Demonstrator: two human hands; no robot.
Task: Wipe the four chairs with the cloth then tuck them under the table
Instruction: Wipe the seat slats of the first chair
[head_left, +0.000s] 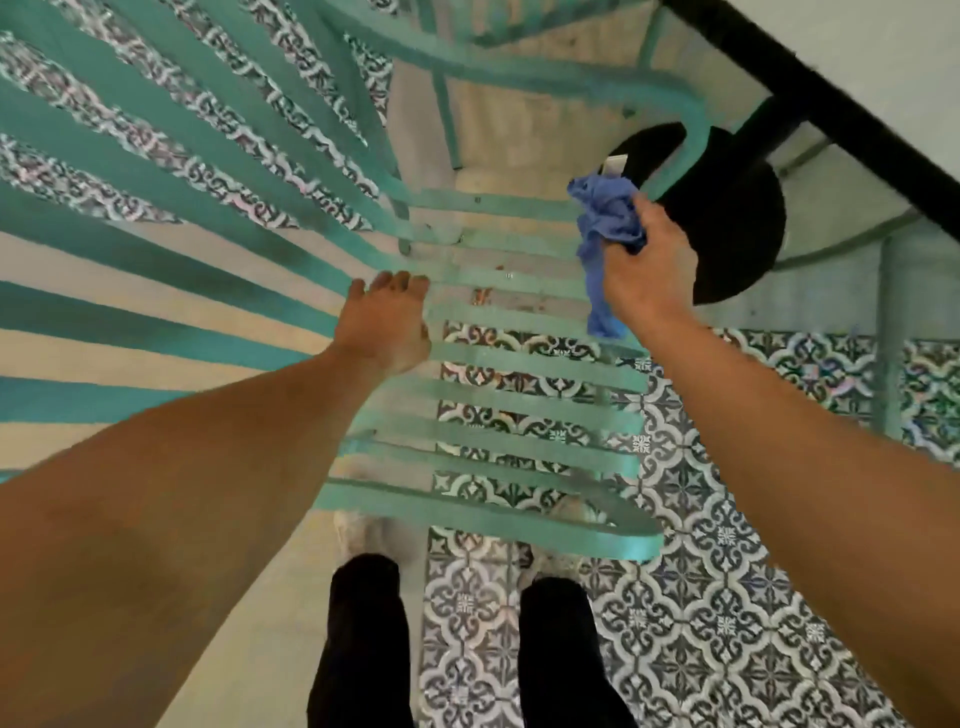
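While the person is leaning over the turquoise slatted chair, the right hand is clutching the blue cloth, fingers curled round a bunched wad of it, a loose tail hanging down toward the right edge of the seat. The left hand is lying released, fingers fairly straight, near the back left corner of the seat where the backrest slats are meeting it; whether it is actually touching the metal I cannot tell. The chair is standing on the patterned tile floor, beside the table's black round base and below the table edge at the upper right. The cloth looks soft and limp, so it is probably handling best balled in the palm. The chair appears to be stiff painted metal, likely somewhat heavy and smooth; its top rail or the seat's side edges seem the sensible places to take hold for pushing it under.
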